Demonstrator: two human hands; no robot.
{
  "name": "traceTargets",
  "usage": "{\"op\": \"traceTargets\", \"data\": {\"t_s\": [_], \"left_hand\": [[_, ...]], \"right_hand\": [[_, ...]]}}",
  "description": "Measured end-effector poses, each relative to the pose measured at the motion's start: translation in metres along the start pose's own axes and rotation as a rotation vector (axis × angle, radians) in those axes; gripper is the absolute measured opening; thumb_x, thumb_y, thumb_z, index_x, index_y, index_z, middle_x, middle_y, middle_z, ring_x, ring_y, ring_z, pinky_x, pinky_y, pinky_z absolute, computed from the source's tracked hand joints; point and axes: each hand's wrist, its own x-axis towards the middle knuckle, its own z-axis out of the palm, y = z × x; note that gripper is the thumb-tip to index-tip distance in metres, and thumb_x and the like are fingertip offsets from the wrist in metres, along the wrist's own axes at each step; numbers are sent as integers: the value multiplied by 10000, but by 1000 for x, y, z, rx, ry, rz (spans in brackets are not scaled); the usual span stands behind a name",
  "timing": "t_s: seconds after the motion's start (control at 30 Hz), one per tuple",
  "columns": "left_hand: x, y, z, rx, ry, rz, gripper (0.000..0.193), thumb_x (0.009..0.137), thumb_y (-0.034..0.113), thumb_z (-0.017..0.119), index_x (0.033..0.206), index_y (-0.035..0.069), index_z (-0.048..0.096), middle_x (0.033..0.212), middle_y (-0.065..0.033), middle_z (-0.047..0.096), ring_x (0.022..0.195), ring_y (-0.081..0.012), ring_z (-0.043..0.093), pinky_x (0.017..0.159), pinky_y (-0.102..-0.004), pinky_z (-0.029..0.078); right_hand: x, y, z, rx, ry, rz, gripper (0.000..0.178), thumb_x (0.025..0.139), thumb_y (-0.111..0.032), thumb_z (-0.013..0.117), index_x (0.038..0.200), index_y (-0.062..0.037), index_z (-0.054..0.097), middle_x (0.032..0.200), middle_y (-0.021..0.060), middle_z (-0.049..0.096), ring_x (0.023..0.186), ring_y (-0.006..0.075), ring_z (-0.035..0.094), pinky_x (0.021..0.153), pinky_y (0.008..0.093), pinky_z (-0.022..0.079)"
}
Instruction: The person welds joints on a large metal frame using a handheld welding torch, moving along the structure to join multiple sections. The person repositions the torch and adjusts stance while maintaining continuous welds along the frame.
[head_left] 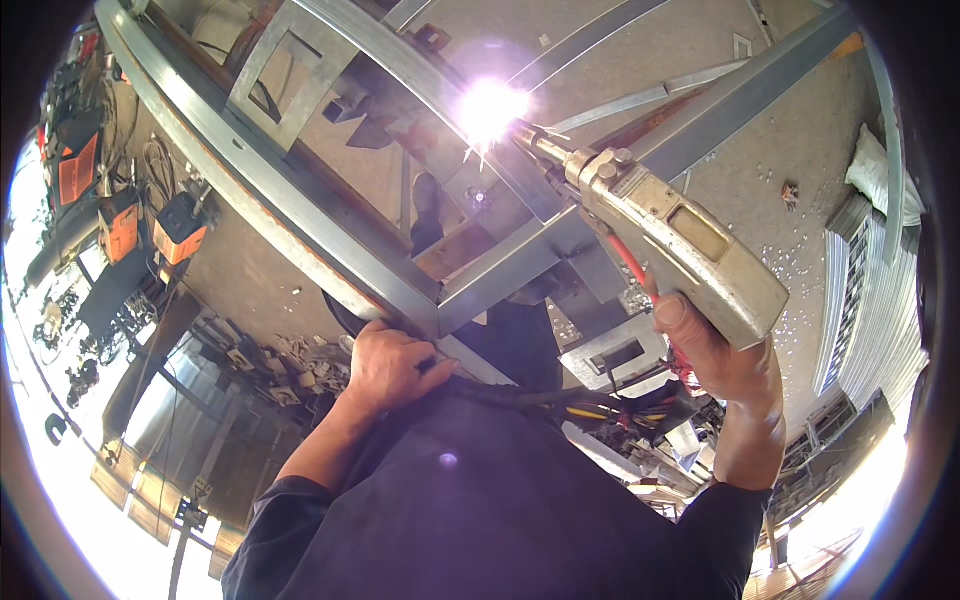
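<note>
In my right hand is a metal-bodied welding torch, its nozzle pointing up and to the left. A bright white-violet glare burns at its tip, over a joint of the grey steel frame; the glare hides the joint itself. A red lead runs along the torch's underside. My left hand is closed at the near edge of the frame, by the corner where two steel tubes meet. Whether it grips the tube or a dark cable beside it, I cannot make out.
Orange machines stand on the floor at the left. A flat steel plate with a square opening lies across the frame. At the right are stacked metal profiles and a white sack. Bundled cables pass in front of my body.
</note>
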Motion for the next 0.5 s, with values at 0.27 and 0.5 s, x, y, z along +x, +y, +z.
{"op": "traceTargets", "data": {"t_s": [0.27, 0.5], "left_hand": [[-1, -1, 2, -3, 24, 11, 379, 801, 441, 811, 597, 146, 689, 568, -30, 640, 559, -236, 636, 647, -385, 469], [-1, -1, 2, -21, 30, 10, 377, 795, 434, 819, 592, 146, 683, 557, -25, 628, 542, -236, 620, 629, -382, 456]], "right_hand": [[0, 1, 1, 10, 17, -28, 489, 957, -230, 780, 1353, 2, 612, 980, 76, 685, 821, 155, 669, 709, 302, 548], [0, 5, 1, -7, 1, -96, 446, 965, -230, 769, 1326, -7, 629, 1015, 87, 687, 817, 159, 669, 710, 307, 548]]}}
